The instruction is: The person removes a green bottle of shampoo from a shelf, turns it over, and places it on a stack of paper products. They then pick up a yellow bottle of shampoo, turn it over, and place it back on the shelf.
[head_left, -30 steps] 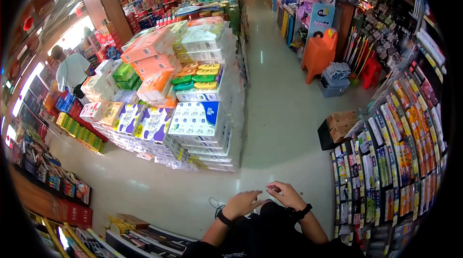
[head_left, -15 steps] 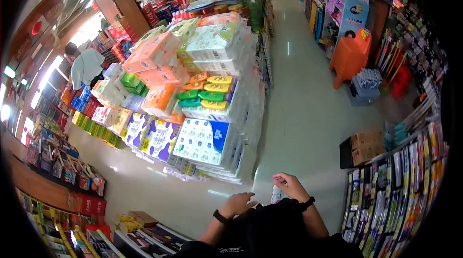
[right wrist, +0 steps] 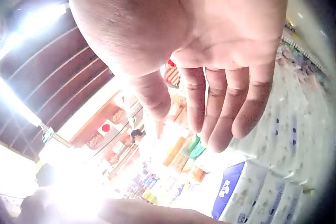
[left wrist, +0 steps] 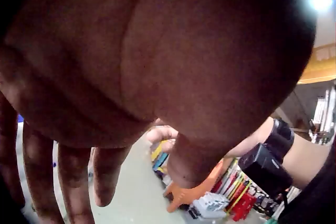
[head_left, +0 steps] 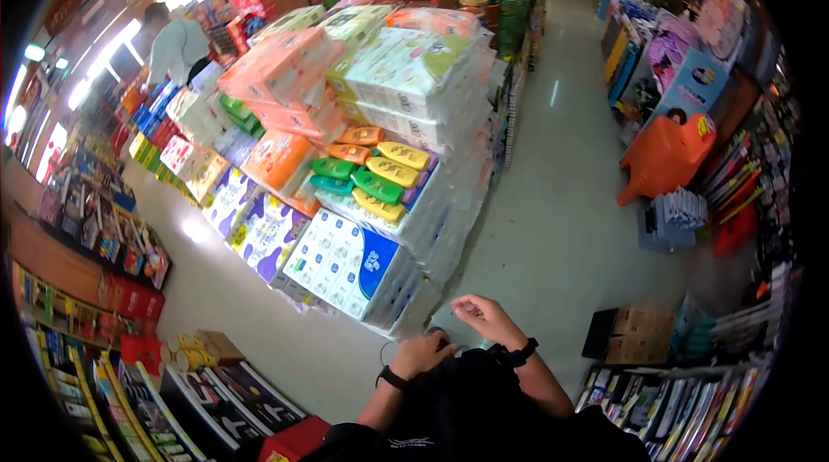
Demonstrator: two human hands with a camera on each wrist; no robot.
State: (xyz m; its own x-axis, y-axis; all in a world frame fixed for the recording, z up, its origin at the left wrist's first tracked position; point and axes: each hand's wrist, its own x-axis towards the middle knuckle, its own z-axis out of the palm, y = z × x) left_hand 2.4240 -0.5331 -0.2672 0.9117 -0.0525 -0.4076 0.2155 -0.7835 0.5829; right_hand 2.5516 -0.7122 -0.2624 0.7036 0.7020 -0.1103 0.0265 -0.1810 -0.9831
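Both of my hands are held in front of my body, low in the head view, with nothing in them. The left hand (head_left: 420, 354) has its fingers loosely extended; its palm fills much of the left wrist view, fingers hanging downward. A little farther forward is the right hand (head_left: 484, 317), its fingers relaxed and slightly bent, the palm bare in the right wrist view. Nearest to them is a tall pile of wrapped paper packs, with a white and blue toilet paper pack (head_left: 341, 268) at its front corner. Yellow, green and orange bottles (head_left: 380, 173) lie on the pile.
A pale floor aisle (head_left: 535, 237) runs along the pile's right side. Beyond it are an orange stool (head_left: 665, 155), grey bins (head_left: 669, 224) and cardboard boxes (head_left: 641, 337). Goods shelves (head_left: 682, 401) stand at lower right, more (head_left: 224, 401) at lower left. A person (head_left: 177, 43) stands behind the pile.
The head view has turned and moved closer to the pile, which now looms larger. The stool and boxes have shifted rightward in view. My hands stay in front of me, fingers moving slightly.
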